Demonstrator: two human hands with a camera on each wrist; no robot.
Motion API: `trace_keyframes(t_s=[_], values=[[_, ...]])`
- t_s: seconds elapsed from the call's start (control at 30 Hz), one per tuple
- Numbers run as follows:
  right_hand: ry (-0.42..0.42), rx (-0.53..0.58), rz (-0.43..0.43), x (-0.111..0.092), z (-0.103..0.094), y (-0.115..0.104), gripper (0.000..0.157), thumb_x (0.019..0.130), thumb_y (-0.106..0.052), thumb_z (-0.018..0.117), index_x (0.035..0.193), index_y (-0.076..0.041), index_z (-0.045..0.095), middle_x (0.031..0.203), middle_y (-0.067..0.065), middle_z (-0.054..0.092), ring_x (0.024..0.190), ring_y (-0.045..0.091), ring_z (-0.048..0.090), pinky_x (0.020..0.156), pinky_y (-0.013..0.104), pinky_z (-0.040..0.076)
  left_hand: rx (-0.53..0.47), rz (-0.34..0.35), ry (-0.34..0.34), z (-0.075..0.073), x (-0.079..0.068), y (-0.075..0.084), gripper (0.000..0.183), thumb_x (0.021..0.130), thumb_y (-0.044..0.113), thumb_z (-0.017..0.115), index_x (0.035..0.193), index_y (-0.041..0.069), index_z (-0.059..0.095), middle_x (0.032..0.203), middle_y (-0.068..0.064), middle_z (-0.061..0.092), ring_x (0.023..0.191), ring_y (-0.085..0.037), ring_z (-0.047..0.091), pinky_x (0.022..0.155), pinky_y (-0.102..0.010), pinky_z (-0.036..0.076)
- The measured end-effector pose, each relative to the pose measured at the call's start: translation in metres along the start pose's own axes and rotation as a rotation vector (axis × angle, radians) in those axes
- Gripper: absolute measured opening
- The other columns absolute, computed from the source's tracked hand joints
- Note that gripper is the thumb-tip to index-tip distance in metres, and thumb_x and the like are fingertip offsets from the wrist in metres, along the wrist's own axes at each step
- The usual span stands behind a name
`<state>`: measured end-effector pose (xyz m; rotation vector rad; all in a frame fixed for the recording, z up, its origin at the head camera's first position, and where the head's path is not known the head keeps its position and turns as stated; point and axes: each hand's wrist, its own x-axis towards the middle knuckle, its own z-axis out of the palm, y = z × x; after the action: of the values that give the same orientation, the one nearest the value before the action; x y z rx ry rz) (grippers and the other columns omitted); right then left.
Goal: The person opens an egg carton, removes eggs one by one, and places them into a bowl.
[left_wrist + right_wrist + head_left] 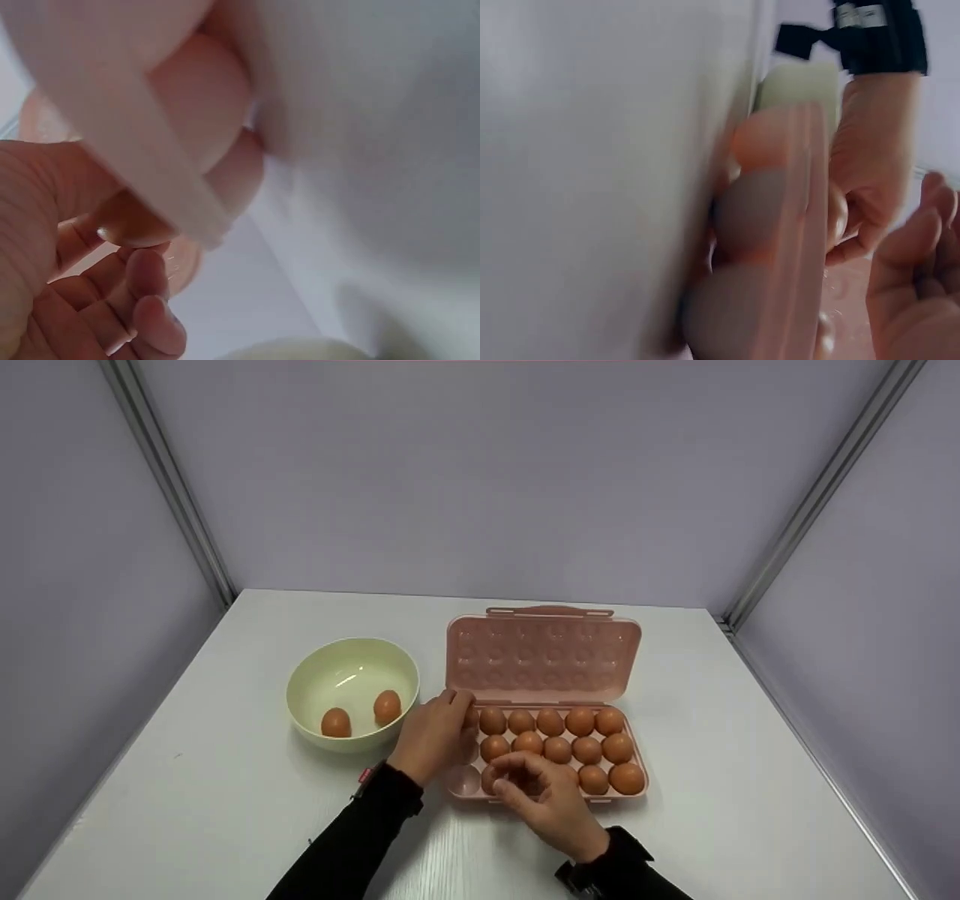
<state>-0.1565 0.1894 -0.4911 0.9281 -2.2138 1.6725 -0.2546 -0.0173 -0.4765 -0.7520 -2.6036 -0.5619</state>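
A pink egg carton (544, 660) lies with its lid raised, several brown eggs (587, 750) in its rows. At its back left corner my left hand (437, 735) holds an egg (135, 221), with thumb and fingers around it in the left wrist view. The front left cup (465, 781) holds no egg. Over the front row hovers my right hand (553, 804), fingers loosely curved with nothing between them; it hides some eggs. In the right wrist view, the right fingers (915, 262) are beside the carton's rim (806, 225).
A pale green bowl (345, 664) stands left of the carton with two brown eggs (387, 708) inside, close to my left wrist. Underneath is a white table (720, 802). Grey panels (480, 480) enclose it at the back and both sides.
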Motion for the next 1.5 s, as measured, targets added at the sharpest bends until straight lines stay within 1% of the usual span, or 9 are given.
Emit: trace_keyframes(t_s=[0.1, 0.3, 0.5, 0.77, 0.9, 1.1, 1.27, 1.4, 1.5], values=[[0.086, -0.19, -0.132, 0.002, 0.002, 0.0, 0.035, 0.096, 0.002, 0.073, 0.129, -0.007, 0.069, 0.096, 0.009, 0.07, 0.076, 0.009, 0.06, 0.061, 0.032, 0.053, 0.01, 0.02, 0.057, -0.01, -0.006, 0.002, 0.026, 0.09, 0.01, 0.079, 0.109, 0.013, 0.062, 0.091, -0.004, 0.063, 0.074, -0.022, 0.061, 0.062, -0.037, 0.05], [0.165, -0.374, -0.156, 0.006, -0.004, -0.005, 0.053, 0.092, -0.008, 0.08, 0.142, -0.012, 0.064, 0.127, 0.003, 0.072, 0.108, 0.017, 0.063, 0.095, 0.029, 0.052, 0.029, 0.037, 0.171, -0.041, -0.024, -0.006, 0.039, 0.089, 0.017, 0.085, 0.123, 0.013, 0.067, 0.102, -0.004, 0.07, 0.083, -0.023, 0.068, 0.066, -0.039, 0.057], [0.169, -0.4, -0.153, 0.009, -0.01, -0.011, 0.053, 0.093, -0.01, 0.079, 0.143, -0.013, 0.063, 0.137, 0.007, 0.071, 0.123, 0.017, 0.066, 0.108, 0.019, 0.048, 0.02, -0.08, 0.219, -0.073, -0.039, -0.041, 0.046, 0.087, 0.02, 0.089, 0.125, 0.008, 0.067, 0.115, -0.013, 0.074, 0.094, -0.032, 0.074, 0.075, -0.048, 0.061], [0.076, -0.476, -0.149, 0.015, -0.013, -0.016, 0.043, 0.094, -0.013, 0.08, 0.135, -0.016, 0.069, 0.13, 0.003, 0.074, 0.113, 0.017, 0.069, 0.098, 0.032, 0.055, 0.033, -0.296, 0.048, -0.09, -0.058, -0.088, 0.044, 0.091, 0.021, 0.084, 0.127, 0.001, 0.067, 0.112, -0.02, 0.072, 0.096, -0.04, 0.072, 0.077, -0.057, 0.059], [0.023, -0.607, -0.179, 0.016, -0.012, -0.01, 0.043, 0.092, -0.02, 0.084, 0.133, -0.018, 0.071, 0.128, 0.001, 0.076, 0.119, 0.016, 0.07, 0.101, 0.034, 0.056, 0.044, -0.364, 0.024, -0.091, -0.06, -0.1, 0.034, 0.092, 0.019, 0.078, 0.118, -0.001, 0.068, 0.096, -0.018, 0.07, 0.085, -0.036, 0.069, 0.072, -0.056, 0.057], [0.022, -0.79, -0.232, 0.017, -0.01, 0.0, 0.04, 0.086, -0.025, 0.09, 0.122, -0.013, 0.075, 0.101, -0.001, 0.074, 0.091, 0.01, 0.062, 0.084, 0.035, 0.052, 0.035, -0.43, -0.029, -0.092, -0.05, -0.108, 0.012, 0.087, 0.014, 0.069, 0.093, 0.004, 0.065, 0.076, -0.007, 0.063, 0.07, -0.024, 0.06, 0.06, -0.041, 0.044], [0.025, -0.834, -0.25, 0.017, -0.008, 0.004, 0.037, 0.085, -0.026, 0.09, 0.116, -0.013, 0.074, 0.09, -0.002, 0.067, 0.084, 0.009, 0.057, 0.081, 0.035, 0.05, 0.051, -0.499, -0.13, -0.092, -0.042, -0.11, 0.015, 0.083, 0.019, 0.074, 0.082, 0.006, 0.066, 0.071, -0.005, 0.066, 0.069, -0.025, 0.061, 0.064, -0.045, 0.045], [0.025, -0.838, -0.235, 0.016, -0.007, 0.007, 0.036, 0.085, -0.028, 0.09, 0.114, -0.013, 0.074, 0.089, -0.001, 0.065, 0.084, 0.009, 0.056, 0.081, 0.036, 0.049, 0.082, -0.551, -0.207, -0.091, -0.036, -0.111, 0.026, 0.08, 0.023, 0.074, 0.06, 0.016, 0.059, 0.062, 0.0, 0.059, 0.067, -0.023, 0.057, 0.07, -0.047, 0.045], [0.023, -0.845, -0.228, 0.015, -0.007, 0.009, 0.036, 0.085, -0.03, 0.09, 0.112, -0.013, 0.073, 0.089, -0.001, 0.064, 0.083, 0.009, 0.055, 0.08, 0.036, 0.048, 0.107, -0.571, -0.242, -0.091, -0.032, -0.112, 0.03, 0.079, 0.024, 0.072, 0.055, 0.019, 0.055, 0.061, -0.001, 0.056, 0.067, -0.025, 0.055, 0.073, -0.049, 0.045]])
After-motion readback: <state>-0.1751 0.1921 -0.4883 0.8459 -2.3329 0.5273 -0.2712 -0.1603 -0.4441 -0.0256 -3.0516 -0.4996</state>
